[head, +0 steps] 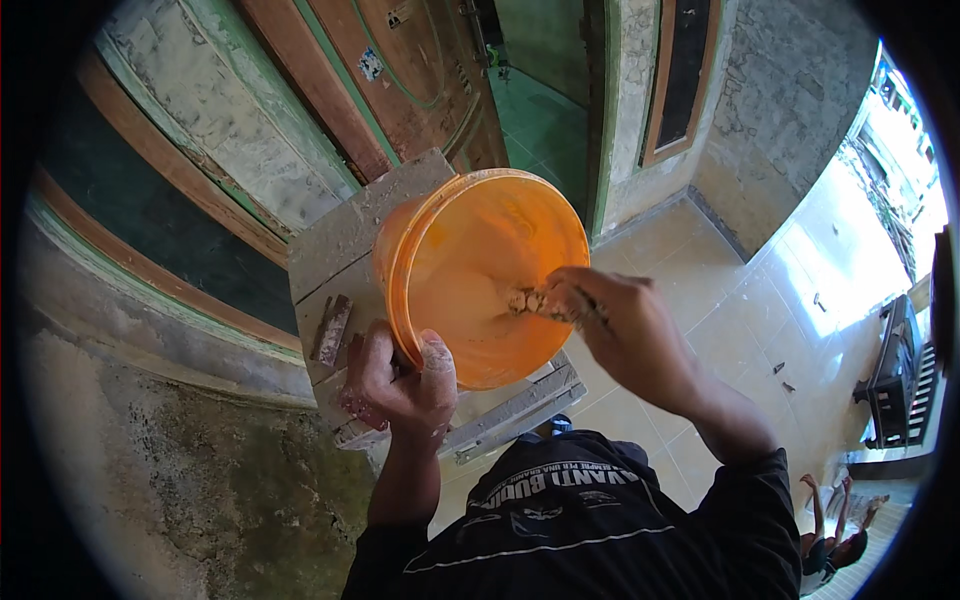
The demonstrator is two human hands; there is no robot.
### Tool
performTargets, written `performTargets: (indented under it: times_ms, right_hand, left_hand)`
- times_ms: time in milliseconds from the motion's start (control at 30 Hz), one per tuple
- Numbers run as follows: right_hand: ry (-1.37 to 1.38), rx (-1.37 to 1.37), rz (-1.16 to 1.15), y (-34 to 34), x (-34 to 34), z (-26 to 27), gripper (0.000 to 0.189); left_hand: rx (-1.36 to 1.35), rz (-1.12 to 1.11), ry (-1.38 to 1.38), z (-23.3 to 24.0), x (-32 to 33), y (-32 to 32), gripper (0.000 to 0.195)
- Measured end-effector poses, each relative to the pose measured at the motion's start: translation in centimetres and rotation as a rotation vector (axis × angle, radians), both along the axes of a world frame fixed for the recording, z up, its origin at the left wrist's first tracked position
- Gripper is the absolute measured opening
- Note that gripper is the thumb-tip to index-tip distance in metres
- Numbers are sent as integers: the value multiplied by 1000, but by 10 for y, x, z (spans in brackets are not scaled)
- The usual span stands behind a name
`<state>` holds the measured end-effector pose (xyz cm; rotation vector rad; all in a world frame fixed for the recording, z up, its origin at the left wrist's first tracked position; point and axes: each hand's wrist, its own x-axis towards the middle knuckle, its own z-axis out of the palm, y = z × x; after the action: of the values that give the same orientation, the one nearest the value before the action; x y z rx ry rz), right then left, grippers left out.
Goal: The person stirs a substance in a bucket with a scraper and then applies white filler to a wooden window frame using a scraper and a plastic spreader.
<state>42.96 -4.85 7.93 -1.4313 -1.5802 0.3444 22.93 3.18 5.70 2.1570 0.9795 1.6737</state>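
An orange plastic bucket (pixel 551 225) stands tilted towards me on a wooden platform (pixel 334 259). My left hand (pixel 409 375) grips its near left rim, thumb over the edge and fingers outside. Pale, smooth material (pixel 457 300), wet or powdery I cannot tell, covers the bucket's bottom. My right hand (pixel 630 330) is closed around a crusted tool (pixel 529 301) at the bucket's right side. The tool's knobbly part points into the bucket; its working end is hidden or blurred. Pale residue marks my left fingers and thumb.
A small wooden block (pixel 331 330) lies on the platform left of the bucket. Beyond stand a wooden door (pixel 420 67) and patchy plastered walls (pixel 772 112). Small scraps (pixel 787 386) dot the tiled floor (pixel 720 315). Another person (pixel 832 551) is at lower right, near a dark piece of furniture (pixel 892 375).
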Motion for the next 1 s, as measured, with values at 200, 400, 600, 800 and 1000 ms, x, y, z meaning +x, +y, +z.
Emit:
performTargets:
  times_ms: [200,400,600,800,1000]
  right_hand:
    - [-122,-43,-25,-2,-1,0,15]
    - [-107,38,-128,0,-3,-2,17]
    - [-17,10,-26,1,-2,-2,17]
    - [7,-37,36,3,0,2,14]
    - [-132,-115,-51,2,-2,2,14]
  left_hand:
    - [-15,-36,54,0,-1,1,29]
    - [20,22,11,3,6,3,24]
    - [21,57,-60,4,7,5,25]
    - [12,38,-85,4,9,6,26]
    - [26,27,-96,6,13,3,29]
